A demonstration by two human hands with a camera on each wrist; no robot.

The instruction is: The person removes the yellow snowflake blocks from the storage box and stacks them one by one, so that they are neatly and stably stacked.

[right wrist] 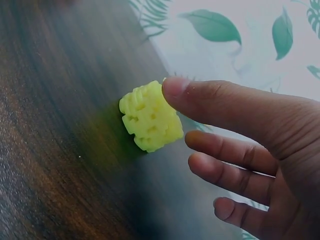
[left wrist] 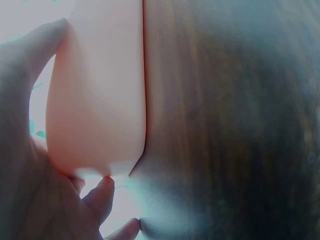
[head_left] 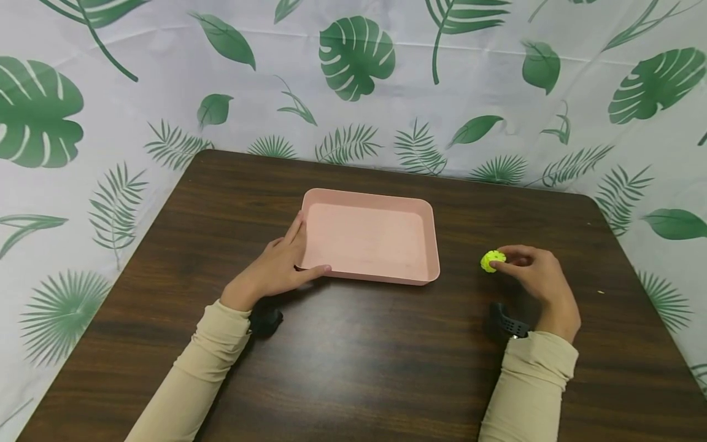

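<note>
A shallow pink rectangular tray (head_left: 370,239) sits on the table. My left hand (head_left: 282,264) is spread round its near left corner, the thumb along the front wall and the fingers against the left side. In the left wrist view, the tray's outer wall (left wrist: 100,100) fills the space beside that thumb and the fingertips. Right of the tray, my right hand (head_left: 538,273) pinches a small neon-yellow knobbly block (right wrist: 150,117) with notched edges and small dents. The thumb lies on its near face; the index finger is mostly hidden behind, while the other fingers are loosely bent.
Dark wood-grain tabletop (head_left: 353,356) lies under both arms. A white cloth with green leaves (head_left: 359,58) hangs behind the table and along its sides. A dark band (head_left: 510,322) is on the right wrist, and a dark device (head_left: 266,322) on the left.
</note>
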